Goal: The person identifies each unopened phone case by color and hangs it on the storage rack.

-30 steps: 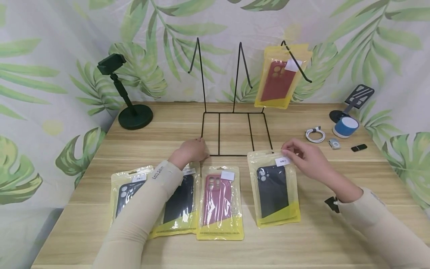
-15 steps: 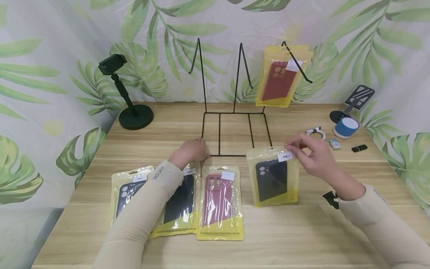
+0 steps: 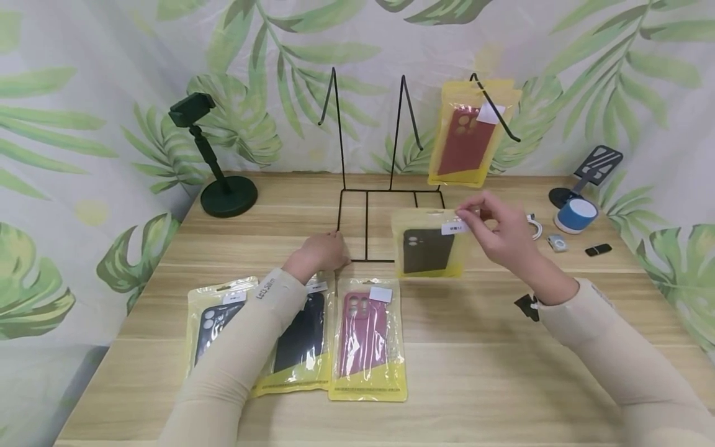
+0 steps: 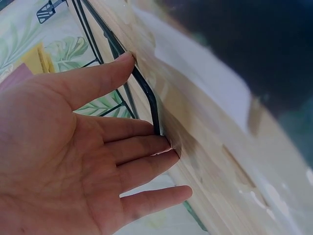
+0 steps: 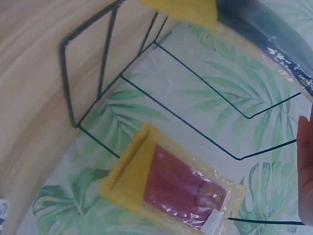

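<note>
Black wire rack (image 3: 391, 186), centre frame: left hand (image 3: 318, 253) rests open-fingered against its base corner. Right of centre, right hand (image 3: 497, 233) pinches a yellow-bagged dark phone case (image 3: 429, 245) aloft above the surface (image 3: 503, 372). Risk: slippery bag could slide free.

A green phone stand (image 3: 215, 167), blue speaker (image 3: 576, 214) and white cable (image 3: 535, 225) sit on the table (image 3: 503, 385).

"Let's Slim" on left sleeve (image 3: 267, 288)
</note>
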A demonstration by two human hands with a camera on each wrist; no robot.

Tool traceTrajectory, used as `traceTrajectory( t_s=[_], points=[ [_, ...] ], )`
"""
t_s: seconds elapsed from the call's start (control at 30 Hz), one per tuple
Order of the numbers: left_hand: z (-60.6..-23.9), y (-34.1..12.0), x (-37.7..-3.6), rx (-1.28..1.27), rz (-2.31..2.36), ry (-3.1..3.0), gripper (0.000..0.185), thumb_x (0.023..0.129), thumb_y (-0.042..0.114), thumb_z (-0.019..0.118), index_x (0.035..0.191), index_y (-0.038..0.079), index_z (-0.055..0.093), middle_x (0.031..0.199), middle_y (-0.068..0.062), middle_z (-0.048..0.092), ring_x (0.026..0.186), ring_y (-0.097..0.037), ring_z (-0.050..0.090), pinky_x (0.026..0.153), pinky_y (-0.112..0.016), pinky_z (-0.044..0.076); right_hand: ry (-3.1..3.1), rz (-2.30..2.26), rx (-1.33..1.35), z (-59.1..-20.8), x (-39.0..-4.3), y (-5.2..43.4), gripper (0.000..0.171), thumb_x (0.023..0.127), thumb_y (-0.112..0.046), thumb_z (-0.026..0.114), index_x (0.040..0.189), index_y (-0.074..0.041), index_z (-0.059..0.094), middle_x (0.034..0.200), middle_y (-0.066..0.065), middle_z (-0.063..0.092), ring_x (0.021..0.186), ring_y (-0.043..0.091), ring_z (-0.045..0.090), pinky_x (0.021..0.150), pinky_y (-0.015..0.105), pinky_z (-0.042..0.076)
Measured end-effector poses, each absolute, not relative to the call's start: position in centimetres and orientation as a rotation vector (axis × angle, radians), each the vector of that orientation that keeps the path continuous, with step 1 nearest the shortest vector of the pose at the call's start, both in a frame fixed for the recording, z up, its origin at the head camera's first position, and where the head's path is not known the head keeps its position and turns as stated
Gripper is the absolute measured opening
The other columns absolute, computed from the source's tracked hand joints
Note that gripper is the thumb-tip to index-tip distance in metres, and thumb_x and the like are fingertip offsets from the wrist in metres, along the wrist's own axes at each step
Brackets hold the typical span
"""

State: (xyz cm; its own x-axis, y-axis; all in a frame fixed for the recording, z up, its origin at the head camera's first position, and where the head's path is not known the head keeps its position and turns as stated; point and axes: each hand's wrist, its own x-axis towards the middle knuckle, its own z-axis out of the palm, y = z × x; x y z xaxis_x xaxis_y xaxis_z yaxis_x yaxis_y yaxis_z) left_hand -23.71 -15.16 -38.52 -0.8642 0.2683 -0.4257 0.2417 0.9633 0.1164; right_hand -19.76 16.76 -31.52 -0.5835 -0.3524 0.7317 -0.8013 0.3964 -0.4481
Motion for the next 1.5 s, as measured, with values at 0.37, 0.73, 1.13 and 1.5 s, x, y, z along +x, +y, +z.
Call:
traceTrajectory(
  t_s=[0.37,0.73,1.13,1.5],
  points=[
    [-38.4,-15.0,-23.7,0.364,0.08,2.668,0.076,0.101,0.038,0.053,0.153,-0.009,0.023,0.161,-0.023,0.024,0.148,-0.037,0.03,0.12,-0.047,0.033,-2.021,1.267,0.879,-28.1,-21.7,14.2,0.007,0.093,0.006,0.062,0.098,0.011,0.061,0.087,-0.015,0.059,0.063,0.002,0.051,0.058,0.012,0.043],
    [-38.5,-15.1,-23.8,0.367,0.112,2.67,0.076,0.101,0.039,0.054,0.152,-0.009,0.025,0.161,-0.023,0.026,0.148,-0.038,0.03,0.12,-0.046,0.033,-1.957,1.322,0.869,-26.9,-23.7,13.0,0.012,0.095,0.001,0.061,0.098,0.012,0.059,0.092,-0.026,0.061,0.06,0.003,0.046,0.052,0.015,0.036],
    [-38.7,-15.4,-23.7,0.351,0.113,2.674,0.077,0.101,0.04,0.054,0.152,-0.01,0.024,0.161,-0.023,0.026,0.146,-0.039,0.032,0.119,-0.048,0.035,-2.055,1.267,0.773,-26.5,-26.1,12.3,0.017,0.097,-0.008,0.063,0.1,0.009,0.062,0.079,-0.021,0.055,0.058,0.003,0.045,0.053,0.015,0.039],
    [-38.8,-15.2,-23.6,0.361,0.115,2.679,0.077,0.101,0.04,0.054,0.152,-0.009,0.025,0.161,-0.023,0.026,0.146,-0.038,0.033,0.118,-0.046,0.036,-2.202,1.077,0.605,-26.1,-28.8,11.6,0.025,0.1,-0.023,0.059,0.106,0.001,0.064,0.077,0.009,0.06,0.057,0.011,0.045,0.052,0.018,0.035]
  ],
)
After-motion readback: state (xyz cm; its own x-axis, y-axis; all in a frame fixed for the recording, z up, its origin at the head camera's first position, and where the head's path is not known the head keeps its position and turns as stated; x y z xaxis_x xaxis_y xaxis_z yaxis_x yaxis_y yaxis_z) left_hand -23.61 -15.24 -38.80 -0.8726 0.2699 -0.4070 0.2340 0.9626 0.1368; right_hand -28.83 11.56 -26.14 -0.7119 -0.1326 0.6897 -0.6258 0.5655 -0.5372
